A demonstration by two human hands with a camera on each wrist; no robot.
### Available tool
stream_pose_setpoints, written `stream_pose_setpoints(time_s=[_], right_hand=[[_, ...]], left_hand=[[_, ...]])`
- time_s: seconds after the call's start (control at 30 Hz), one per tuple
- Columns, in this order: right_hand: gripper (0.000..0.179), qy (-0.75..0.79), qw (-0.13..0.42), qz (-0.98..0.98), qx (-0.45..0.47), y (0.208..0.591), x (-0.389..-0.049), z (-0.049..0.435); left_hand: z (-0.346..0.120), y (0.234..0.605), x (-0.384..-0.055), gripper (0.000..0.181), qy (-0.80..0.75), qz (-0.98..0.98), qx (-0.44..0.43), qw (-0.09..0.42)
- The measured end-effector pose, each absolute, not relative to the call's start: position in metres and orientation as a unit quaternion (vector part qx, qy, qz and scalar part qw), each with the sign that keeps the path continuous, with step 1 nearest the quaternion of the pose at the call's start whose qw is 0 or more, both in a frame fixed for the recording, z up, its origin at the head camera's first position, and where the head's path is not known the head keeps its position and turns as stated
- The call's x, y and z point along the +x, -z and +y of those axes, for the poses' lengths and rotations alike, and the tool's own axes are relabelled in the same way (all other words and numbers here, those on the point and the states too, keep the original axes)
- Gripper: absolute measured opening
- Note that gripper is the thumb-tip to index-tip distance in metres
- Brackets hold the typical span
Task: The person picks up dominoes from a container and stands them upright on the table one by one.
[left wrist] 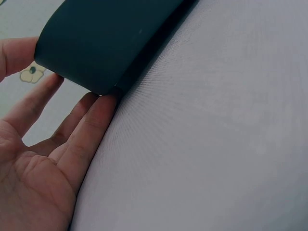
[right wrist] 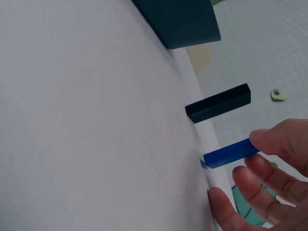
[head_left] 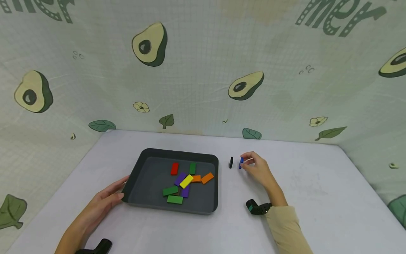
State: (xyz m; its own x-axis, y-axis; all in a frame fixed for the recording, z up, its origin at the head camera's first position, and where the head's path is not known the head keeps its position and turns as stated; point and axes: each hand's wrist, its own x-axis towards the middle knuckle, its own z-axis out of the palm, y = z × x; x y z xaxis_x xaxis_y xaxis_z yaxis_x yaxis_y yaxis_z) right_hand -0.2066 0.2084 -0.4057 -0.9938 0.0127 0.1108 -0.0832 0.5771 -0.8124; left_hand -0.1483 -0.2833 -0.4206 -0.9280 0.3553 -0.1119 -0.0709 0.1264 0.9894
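Note:
A dark grey tray (head_left: 149, 153) sits mid-table and holds several flat blocks: red (head_left: 174, 168), green (head_left: 192, 168), orange (head_left: 207, 177), yellow (head_left: 186, 181), purple (head_left: 179, 179). My left hand (head_left: 109, 197) lies with straight fingers against the tray's near-left corner (left wrist: 96, 53). To the right of the tray a black block (head_left: 231, 162) stands on edge on the table. My right hand (head_left: 253, 165) pinches a blue block (head_left: 241, 162) standing on edge just right of the black one. The right wrist view shows the blue block (right wrist: 230, 153) between fingertips, parallel to the black block (right wrist: 219, 103).
The table (head_left: 317, 190) is covered in pale grey cloth. An avocado-print backdrop (head_left: 203, 70) walls in the back and both sides. Wrist cameras (head_left: 255, 207) sit on both forearms.

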Motion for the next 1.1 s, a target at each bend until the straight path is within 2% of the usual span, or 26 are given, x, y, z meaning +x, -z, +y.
stream_pose_setpoints(time_s=[1.1], right_hand=[[0.031,-0.450,0.040,-0.892,0.031,0.4067,-0.2062,0.2079]], left_hand=[[-0.2845,0.4202,-0.1485,0.053,-0.644,0.742,0.084,0.167]])
